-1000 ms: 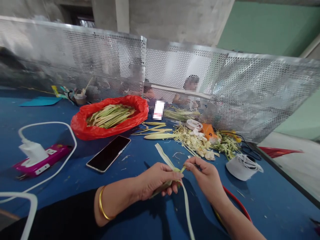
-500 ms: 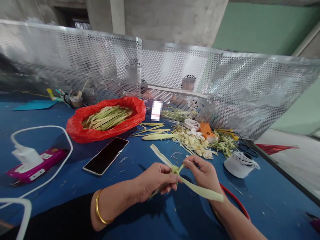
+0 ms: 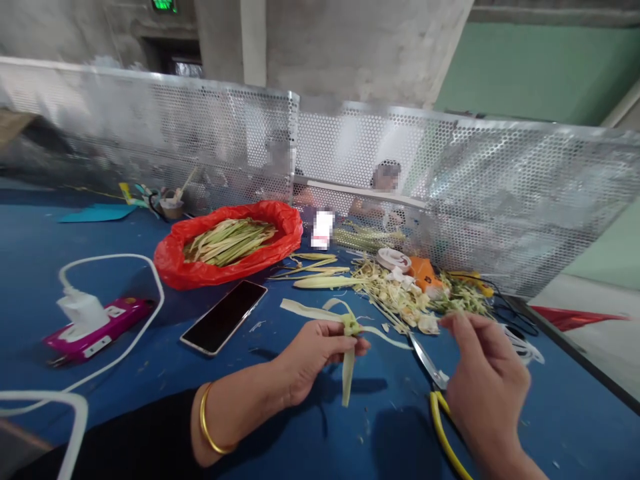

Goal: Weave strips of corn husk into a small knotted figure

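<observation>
Pinched in my left hand (image 3: pixel 320 357) is a small knot of pale green leaf strips (image 3: pixel 351 325). Its flat ends stick out to the left, right and downward. My right hand (image 3: pixel 485 380) is raised to the right, apart from the knot. Its fingers are curled, thumb and forefinger together, slightly blurred; whether anything thin is between them is hidden. Beneath and beside that hand lie scissors (image 3: pixel 427 360) with a yellow handle, partly covered by it.
A red plastic bag (image 3: pixel 170 267) holds cut leaf strips (image 3: pixel 233 240). A phone (image 3: pixel 225 317), a purple power strip (image 3: pixel 120 320) with a white charger, loose strips (image 3: pixel 325 283) and a scrap heap (image 3: pixel 390 293) lie around. A perforated metal screen (image 3: pixel 200 133) stands behind; people sit beyond it.
My right hand has let go of the strip at the knot and moved right, over the scissors, which now show. My left hand keeps the knot, its strips now turned differently. The view has shifted slightly.
</observation>
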Demonstrator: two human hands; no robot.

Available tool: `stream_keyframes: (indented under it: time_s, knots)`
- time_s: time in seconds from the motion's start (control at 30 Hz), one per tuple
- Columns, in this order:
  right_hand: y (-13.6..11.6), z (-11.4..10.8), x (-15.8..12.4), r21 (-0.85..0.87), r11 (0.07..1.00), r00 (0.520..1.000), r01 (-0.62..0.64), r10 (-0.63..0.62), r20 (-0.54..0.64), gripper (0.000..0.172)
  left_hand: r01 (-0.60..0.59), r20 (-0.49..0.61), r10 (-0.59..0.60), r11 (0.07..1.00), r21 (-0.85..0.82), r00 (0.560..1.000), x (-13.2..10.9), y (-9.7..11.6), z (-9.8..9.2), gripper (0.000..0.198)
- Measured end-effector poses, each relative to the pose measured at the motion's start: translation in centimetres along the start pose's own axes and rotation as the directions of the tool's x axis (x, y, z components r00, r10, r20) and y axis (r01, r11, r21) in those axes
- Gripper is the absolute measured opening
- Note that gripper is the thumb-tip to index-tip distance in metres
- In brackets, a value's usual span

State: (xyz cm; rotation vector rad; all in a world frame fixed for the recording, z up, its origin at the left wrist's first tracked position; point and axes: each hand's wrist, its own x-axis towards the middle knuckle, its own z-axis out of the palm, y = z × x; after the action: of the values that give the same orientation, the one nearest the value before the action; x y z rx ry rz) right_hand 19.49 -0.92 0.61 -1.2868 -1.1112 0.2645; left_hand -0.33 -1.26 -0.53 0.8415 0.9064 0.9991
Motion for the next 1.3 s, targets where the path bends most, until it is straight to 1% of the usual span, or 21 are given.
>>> stream_keyframes:
  time_s: [0.03, 0.07, 0.1, 0.13, 0.17, 0.2, 0.23, 0.3, 0.37, 0.43, 0.5, 0.57, 0.63, 0.77, 0.83, 0.87, 0.97, 1.03, 1.13, 1.23, 1.3]
  knots:
    - [-0.1, 0.0, -0.7, -0.018, 0.998, 0.994, 0.056, -0.054, 0.094, 0.025, -0.026, -0.017, 0.026, 1.0, -0.002, 1.0, 0.1, 0.0, 0.0, 0.025]
    - [-0.1, 0.3, -1.6, 0.009, 0.992, 0.96, 0.122, -0.12, 0.254, 0.027, -0.053, -0.031, 0.053, 0.999, -0.004, 0.998, 0.1, 0.0, 0.0, 0.025]
    - [0.1, 0.6, -2.5, 0.032, 0.989, 0.885, 0.146, -0.145, 0.442, 0.027, -0.079, -0.035, 0.079, 0.997, -0.006, 0.996, 0.1, 0.0, 0.0, 0.026]
    - [0.3, 1.1, -3.4, 0.031, 0.989, 0.786, 0.143, -0.132, 0.604, 0.025, -0.096, -0.038, 0.096, 0.995, -0.01, 0.995, 0.1, -0.1, 0.1, 0.026]
    - [0.6, 1.7, -4.1, 0.019, 0.994, 0.708, 0.111, -0.093, 0.7, 0.024, -0.102, -0.039, 0.101, 0.995, -0.014, 0.994, 0.0, -0.1, 0.2, 0.027]
    - [0.9, 2.2, -4.7, 0.015, 0.997, 0.673, 0.073, -0.061, 0.737, 0.025, -0.098, -0.033, 0.097, 0.995, -0.017, 0.995, -0.1, -0.2, 0.3, 0.028]
    - [1.1, 2.7, -5.2, 0.028, 0.999, 0.656, 0.025, -0.037, 0.754, 0.026, -0.09, -0.024, 0.089, 0.996, -0.017, 0.996, -0.2, -0.2, 0.4, 0.029]
    - [1.5, 3.4, -5.7, 0.054, 0.996, 0.662, -0.073, 0.007, 0.749, 0.031, -0.08, -0.005, 0.08, 0.997, -0.009, 0.997, -0.3, -0.3, 0.5, 0.029]
    - [1.6, 3.6, -5.8, 0.067, 0.989, 0.67, -0.131, 0.039, 0.742, 0.038, -0.083, 0.001, 0.083, 0.996, 0.008, 0.997, -0.3, -0.4, 0.5, 0.029]
    - [1.5, 3.6, -5.8, 0.066, 0.988, 0.665, -0.138, 0.044, 0.745, 0.043, -0.073, -0.013, 0.073, 0.997, 0.003, 0.997, -0.3, -0.5, 0.5, 0.031]
    - [1.3, 3.4, -5.8, 0.072, 0.989, 0.655, -0.13, 0.031, 0.755, 0.045, -0.054, -0.048, 0.052, 0.998, -0.034, 0.998, -0.2, -0.6, 0.5, 0.035]
    - [1.0, 3.1, -5.8, 0.084, 0.988, 0.635, -0.13, 0.018, 0.772, 0.043, -0.038, -0.097, 0.031, 0.997, -0.07, 0.995, -0.3, -0.5, 0.5, 0.038]
    - [0.6, 3.0, -5.8, 0.102, 0.987, 0.605, -0.121, -0.008, 0.796, 0.041, -0.044, -0.139, 0.034, 0.997, -0.071, 0.99, -0.4, -0.4, 0.5, 0.039]
    - [0.2, 2.8, -6.0, 0.138, 0.989, 0.548, -0.047, -0.09, 0.832, 0.037, -0.108, -0.181, 0.098, 0.993, -0.05, 0.979, -0.4, 0.0, 0.5, 0.038]
    - [0.2, 2.8, -6.1, 0.15, 0.989, 0.516, -0.01, -0.124, 0.848, 0.036, -0.113, -0.195, 0.099, 0.992, -0.062, 0.976, -0.4, 0.1, 0.4, 0.039]
    - [0.3, 2.8, -6.2, 0.144, 0.99, 0.508, -0.001, -0.123, 0.852, 0.036, -0.108, -0.198, 0.093, 0.992, -0.064, 0.976, -0.3, 0.1, 0.4, 0.039]
    - [0.4, 2.8, -6.4, 0.077, 0.997, 0.534, -0.005, -0.062, 0.843, 0.036, -0.097, -0.193, 0.086, 0.994, -0.048, 0.977, -0.3, 0.2, 0.3, 0.036]
    - [0.4, 2.8, -6.4, 0.082, 0.996, 0.536, 0.015, -0.078, 0.841, 0.036, -0.094, -0.206, 0.081, 0.994, -0.051, 0.975, -0.3, 0.1, 0.3, 0.034]
    - [0.0, 2.8, -6.5, 0.172, 0.976, 0.498, 0.133, -0.216, 0.84, 0.034, -0.089, -0.237, 0.066, 0.992, -0.086, 0.969, -0.2, 0.0, 0.3, 0.037]
    - [-0.1, 2.7, -6.5, 0.204, 0.937, 0.486, 0.283, -0.323, 0.812, 0.031, -0.09, -0.257, 0.061, 0.991, -0.102, 0.964, -0.1, 0.1, 0.3, 0.039]
    - [0.0, 2.3, -6.4, 0.209, 0.894, 0.479, 0.396, -0.395, 0.784, 0.028, -0.082, -0.246, 0.057, 0.993, -0.09, 0.968, -0.1, 0.3, 0.2, 0.039]
